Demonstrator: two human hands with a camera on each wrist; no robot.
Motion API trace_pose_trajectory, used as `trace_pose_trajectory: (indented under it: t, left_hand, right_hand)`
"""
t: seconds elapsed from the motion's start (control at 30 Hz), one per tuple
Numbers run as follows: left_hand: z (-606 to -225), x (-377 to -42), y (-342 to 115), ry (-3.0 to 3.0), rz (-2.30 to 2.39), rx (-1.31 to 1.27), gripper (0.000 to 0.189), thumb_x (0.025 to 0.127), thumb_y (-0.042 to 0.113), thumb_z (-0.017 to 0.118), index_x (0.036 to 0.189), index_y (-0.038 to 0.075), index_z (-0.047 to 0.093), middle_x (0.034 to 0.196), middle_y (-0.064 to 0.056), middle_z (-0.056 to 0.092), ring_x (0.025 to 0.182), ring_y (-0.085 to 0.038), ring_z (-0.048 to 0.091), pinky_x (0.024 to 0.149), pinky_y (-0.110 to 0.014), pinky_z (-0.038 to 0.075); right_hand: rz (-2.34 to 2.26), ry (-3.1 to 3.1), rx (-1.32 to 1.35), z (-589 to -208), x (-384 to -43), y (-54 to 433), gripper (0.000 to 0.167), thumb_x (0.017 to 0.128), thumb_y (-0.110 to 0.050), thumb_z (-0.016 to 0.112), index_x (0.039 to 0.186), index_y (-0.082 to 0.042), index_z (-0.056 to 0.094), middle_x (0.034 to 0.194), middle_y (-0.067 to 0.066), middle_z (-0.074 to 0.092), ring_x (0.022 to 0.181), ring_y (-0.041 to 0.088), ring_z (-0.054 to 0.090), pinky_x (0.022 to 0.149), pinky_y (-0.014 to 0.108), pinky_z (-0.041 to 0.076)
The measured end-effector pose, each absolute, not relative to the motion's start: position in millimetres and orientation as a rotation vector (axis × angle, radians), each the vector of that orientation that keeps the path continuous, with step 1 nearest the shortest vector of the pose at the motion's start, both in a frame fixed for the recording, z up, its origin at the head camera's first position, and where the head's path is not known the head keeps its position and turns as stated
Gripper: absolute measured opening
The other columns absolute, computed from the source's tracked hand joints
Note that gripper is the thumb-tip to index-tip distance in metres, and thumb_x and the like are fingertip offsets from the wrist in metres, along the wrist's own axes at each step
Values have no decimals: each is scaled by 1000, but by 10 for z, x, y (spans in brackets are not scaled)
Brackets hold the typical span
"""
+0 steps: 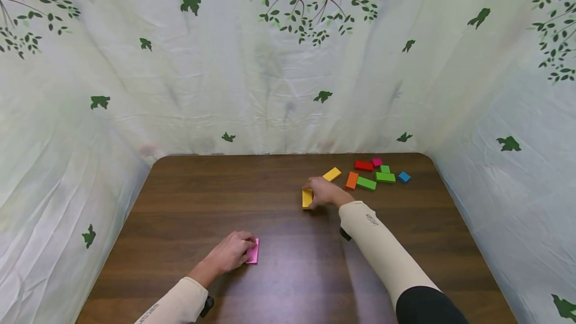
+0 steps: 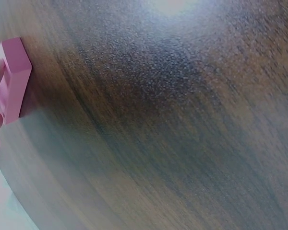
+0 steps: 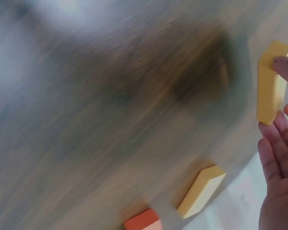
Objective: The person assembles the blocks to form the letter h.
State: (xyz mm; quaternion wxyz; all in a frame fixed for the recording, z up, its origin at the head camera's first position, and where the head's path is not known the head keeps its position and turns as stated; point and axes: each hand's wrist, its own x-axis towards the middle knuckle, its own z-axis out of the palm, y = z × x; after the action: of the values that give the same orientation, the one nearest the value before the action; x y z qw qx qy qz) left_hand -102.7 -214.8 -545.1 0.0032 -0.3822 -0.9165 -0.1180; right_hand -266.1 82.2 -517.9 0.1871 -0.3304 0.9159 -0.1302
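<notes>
A pink block (image 1: 254, 253) is on the wooden table at the front left of middle, and my left hand (image 1: 231, 252) holds it from its left side. The left wrist view shows that pink block (image 2: 17, 76) at the left edge with fingertips against it. Farther back, my right hand (image 1: 325, 192) grips a yellow block (image 1: 307, 199) between thumb and fingers. In the right wrist view this yellow block (image 3: 269, 88) appears lifted off the table, the thumb at one end and fingertips at the other. A second yellow block (image 1: 332, 174) lies just behind the right hand.
At the back right lie an orange block (image 1: 352, 180), green blocks (image 1: 385, 177), a red block (image 1: 363, 165), a small magenta block (image 1: 376, 162) and a blue block (image 1: 404, 177). A pale curtain with leaf prints (image 1: 279, 124) hangs behind the table (image 1: 202, 199) and along both sides.
</notes>
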Motion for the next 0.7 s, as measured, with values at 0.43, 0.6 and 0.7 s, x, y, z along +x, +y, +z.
trace_pose_trajectory:
  t: [0.43, 0.6, 0.7]
  left_hand:
    - [-5461, -1014, -2159, -2840, -417, -1201, 17, 75, 6, 80, 89, 1, 74, 94, -7, 65, 86, -22, 63, 76, -37, 53]
    - [-5442, -1016, -2159, -2867, -418, -1186, 17, 76, 8, 79, 90, 1, 74, 95, -7, 65, 88, -22, 63, 77, -38, 53]
    - [-5430, -1019, -2157, -2918, -419, -1168, 18, 78, 10, 79, 93, 1, 74, 97, -8, 65, 90, -22, 63, 79, -38, 53]
  right_hand:
    - [-313, 2516, -1027, -5101, -2611, 409, 54, 74, -18, 82, 122, -2, 64, 114, 10, 61, 105, 24, 56, 92, 35, 45]
    - [-301, 2526, -1069, -5114, -2581, 244, 51, 73, -20, 83, 118, -4, 66, 109, 8, 62, 99, 22, 56, 89, 33, 46]
    - [-295, 2526, -1062, -5134, -2547, 137, 51, 73, -22, 82, 118, -6, 67, 109, 6, 61, 99, 22, 55, 89, 32, 46]
